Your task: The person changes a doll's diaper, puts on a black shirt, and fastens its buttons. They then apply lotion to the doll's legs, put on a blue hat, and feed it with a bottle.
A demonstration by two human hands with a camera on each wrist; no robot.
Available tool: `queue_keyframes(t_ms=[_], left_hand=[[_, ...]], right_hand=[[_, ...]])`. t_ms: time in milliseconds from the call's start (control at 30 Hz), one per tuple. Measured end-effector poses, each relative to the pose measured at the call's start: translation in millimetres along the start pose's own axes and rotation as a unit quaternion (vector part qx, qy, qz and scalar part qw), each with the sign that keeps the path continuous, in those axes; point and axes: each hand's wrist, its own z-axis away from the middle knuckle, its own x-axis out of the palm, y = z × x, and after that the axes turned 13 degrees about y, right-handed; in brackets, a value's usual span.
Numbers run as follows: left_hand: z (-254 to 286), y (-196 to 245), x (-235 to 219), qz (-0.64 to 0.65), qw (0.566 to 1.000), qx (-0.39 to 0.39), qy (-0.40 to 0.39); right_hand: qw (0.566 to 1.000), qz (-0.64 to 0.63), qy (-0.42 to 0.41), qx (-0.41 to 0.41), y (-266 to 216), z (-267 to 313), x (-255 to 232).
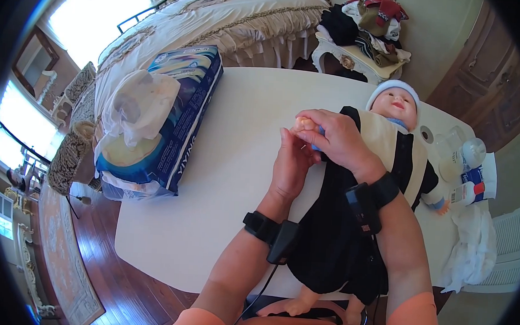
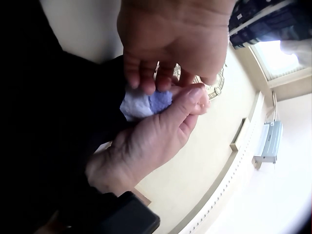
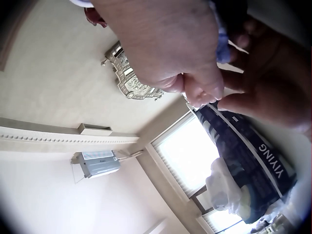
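Observation:
A baby doll [image 1: 395,105] in a pale cap lies face up on the white table, wearing a black garment [image 1: 345,220] with cream panels. My right hand [image 1: 346,143] grips the doll's small hand [image 1: 305,124], thumb and fingers round it. Beside the grip, a white and blue cuff [image 2: 146,103] shows at the doll's wrist. My left hand [image 1: 292,167] is just left of it, palm toward the doll's hand, thumb apart and fingertips right at the cuff. The doll's other hand [image 1: 443,207] rests on the table, and its bare feet show below the hem.
A blue diaper pack [image 1: 194,118] with a crumpled white bag [image 1: 139,106] on it lies at the left. A bottle [image 1: 473,151], a tape roll [image 1: 427,134] and white cloth [image 1: 470,250] sit at the right edge. Behind are a bed [image 1: 232,20] and piled clothes [image 1: 367,27].

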Motion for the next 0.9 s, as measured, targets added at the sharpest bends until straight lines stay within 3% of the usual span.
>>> queue_keyframes(t_ms=[33,100,200,333,533,600,733,833,900], left_hand=[[-1,-2,-2,-0.001,1.000,0.000,0.000],[-5,-10,-8,-0.100,0.991,0.089,0.019],[-7,-15,-12,-0.105,0.986,0.120,0.042],[-13,-11,-20,-0.051,0.995,0.076,0.035],[-6,-10,-11,-0.069,0.995,0.075,0.024],[-4,-12,-11,-0.167,0.974,0.154,0.003],[1,-16,-6,-0.246,0.942,0.230,-0.007],[-4,-18,-11,-0.198,0.960,0.198,0.013],[-8,-15,-14,-0.143,0.974,0.174,0.021]], right_hand=[[1.000,0.000,0.000,0.000,0,0,1],[0.998,0.044,0.002,-0.052,1,1,3],[0.996,0.035,0.008,-0.078,4,1,7],[0.996,0.023,-0.022,-0.085,3,3,7],[0.998,0.034,0.007,-0.053,-7,0,0],[0.998,0.053,0.013,-0.009,-7,-1,0],[0.996,0.048,0.055,0.043,-6,-3,2],[0.998,0.035,0.039,0.034,-1,0,6],[0.993,0.079,0.052,-0.073,8,0,12]])
